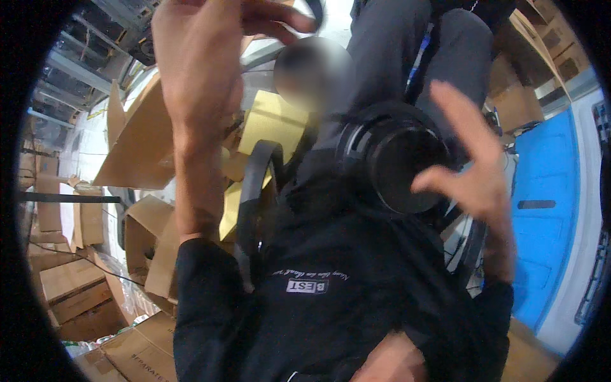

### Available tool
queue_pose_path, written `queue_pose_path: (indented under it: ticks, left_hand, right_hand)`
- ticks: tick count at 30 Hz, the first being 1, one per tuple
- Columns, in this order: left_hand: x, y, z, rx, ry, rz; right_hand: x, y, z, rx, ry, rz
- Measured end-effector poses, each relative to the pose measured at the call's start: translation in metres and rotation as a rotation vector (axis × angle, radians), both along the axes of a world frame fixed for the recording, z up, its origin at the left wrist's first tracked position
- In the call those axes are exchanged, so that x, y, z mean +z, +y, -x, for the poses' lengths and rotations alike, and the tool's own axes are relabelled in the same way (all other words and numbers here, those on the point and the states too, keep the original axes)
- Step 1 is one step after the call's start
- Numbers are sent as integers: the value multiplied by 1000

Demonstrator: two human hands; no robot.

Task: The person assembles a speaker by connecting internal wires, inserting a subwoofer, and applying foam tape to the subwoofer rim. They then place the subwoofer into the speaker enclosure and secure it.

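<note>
- The left hand (197,60) was raised at eleven o'clock, its forearm running down toward eight o'clock, with its fingertips by a dark curved strip (316,11) at twelve; whether they were clamped on it I could not tell
- The right hand (480,181) was at three o'clock, slightly blurred, forefinger and thumb spread wide apart with nothing between them
- The round black object (407,172) lay on the person's lap between two and three o'clock, its flat round face turned up toward the camera; the right thumb reached over that face, though I could not tell whether it touched
- Dark trousers (388,57) stretched away toward one o'clock, and a black shirt (369,274) filled the area around five
- A yellow block-like item (272,124) was at eleven o'clock, above a dark curved armrest (247,210) at nine
- A brown open carton (140,143) was between nine and ten o'clock, and a blue panel (544,223) at three, beyond the right hand
</note>
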State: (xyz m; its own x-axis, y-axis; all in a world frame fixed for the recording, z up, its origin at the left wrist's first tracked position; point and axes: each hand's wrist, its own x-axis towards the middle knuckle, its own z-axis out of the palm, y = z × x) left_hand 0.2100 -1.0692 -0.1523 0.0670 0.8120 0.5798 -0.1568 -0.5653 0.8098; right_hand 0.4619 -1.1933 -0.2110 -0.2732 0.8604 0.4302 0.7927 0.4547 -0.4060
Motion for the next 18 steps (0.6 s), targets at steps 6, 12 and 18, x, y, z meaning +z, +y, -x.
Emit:
queue_pose_path:
  ticks: [6,12,18]
  left_hand:
    - [31,-35,-26,-153,63,97]
    - [45,-11,-16,-206,-39,-64]
    - [66,39,38,169,-224,-428]
  right_hand:
    - [14,80,59,398,728,-10]
    - [8,103,70,479,1020,339]
    - [20,90,10,333,1076,267]
